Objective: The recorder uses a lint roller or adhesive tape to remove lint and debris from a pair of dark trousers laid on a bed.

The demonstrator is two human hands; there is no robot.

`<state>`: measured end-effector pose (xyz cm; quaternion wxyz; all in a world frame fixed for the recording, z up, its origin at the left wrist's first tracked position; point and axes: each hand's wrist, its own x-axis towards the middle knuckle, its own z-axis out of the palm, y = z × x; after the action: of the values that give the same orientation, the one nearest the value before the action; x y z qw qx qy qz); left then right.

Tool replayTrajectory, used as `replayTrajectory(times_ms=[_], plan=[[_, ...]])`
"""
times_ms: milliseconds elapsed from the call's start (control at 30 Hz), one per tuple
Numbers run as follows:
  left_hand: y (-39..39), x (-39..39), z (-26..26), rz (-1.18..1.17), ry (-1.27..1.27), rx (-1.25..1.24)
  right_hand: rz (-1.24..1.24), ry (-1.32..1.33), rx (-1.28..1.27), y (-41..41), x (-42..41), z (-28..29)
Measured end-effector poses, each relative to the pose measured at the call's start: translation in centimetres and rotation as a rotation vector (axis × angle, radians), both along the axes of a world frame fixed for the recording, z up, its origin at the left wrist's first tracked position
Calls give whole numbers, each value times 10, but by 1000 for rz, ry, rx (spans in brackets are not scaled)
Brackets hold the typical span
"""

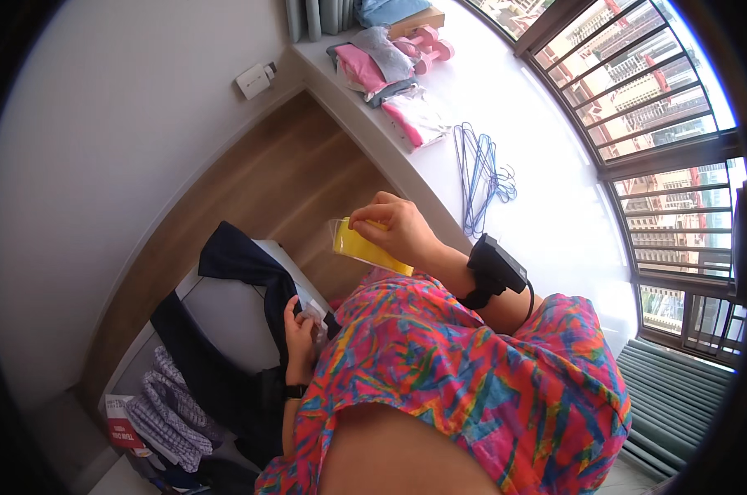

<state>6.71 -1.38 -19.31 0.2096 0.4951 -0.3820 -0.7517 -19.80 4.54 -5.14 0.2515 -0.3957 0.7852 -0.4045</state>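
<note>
My right hand (398, 229) grips a flat yellow piece (373, 250) in clear plastic, raised over the wooden floor. A black device is strapped to that wrist. Lower down, my left hand (302, 337) has its fingers curled around crinkled clear plastic (316, 314). Beside it, a dark navy garment (240, 257) lies draped in a loop over a light grey surface (228, 318). Part of that garment runs behind my left wrist, which wears a dark band. A purple-and-white knitted garment (169, 414) lies farther left, next to a red-and-white printed tag (123, 424).
On the white window ledge (522, 117) lie blue wire hangers (481, 173), folded pink and white clothes (373, 68) and pink dumbbells (432, 49). A white plug-in device (254, 81) sits on the wall. Barred windows (633, 80) border the right. Wooden floor (299, 154) shows between wall and ledge.
</note>
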Motion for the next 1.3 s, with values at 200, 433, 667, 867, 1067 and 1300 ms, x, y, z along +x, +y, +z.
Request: replayTrajectory(times_ms=[200, 433, 667, 867, 1067, 1300], plan=[[-17, -75, -20, -157, 36, 283, -78, -53, -19, 39, -93, -6], [-25, -247, -16, -475, 29, 86, -328, -33, 15, 102, -189, -14], [-33, -433, -47, -1185, -93, -628, -857, -64, -75, 179, -203, -12], [27, -593, -80, -1519, 80, -771, -1408, -80, -147, 196, -165, -11], [93, -697, -116, -1897, 195, -919, -1829, -50, -118, 153, -126, -2], [131, -732, -108, -2064, 131, -1098, -2174, -33, -37, 91, -85, -2]])
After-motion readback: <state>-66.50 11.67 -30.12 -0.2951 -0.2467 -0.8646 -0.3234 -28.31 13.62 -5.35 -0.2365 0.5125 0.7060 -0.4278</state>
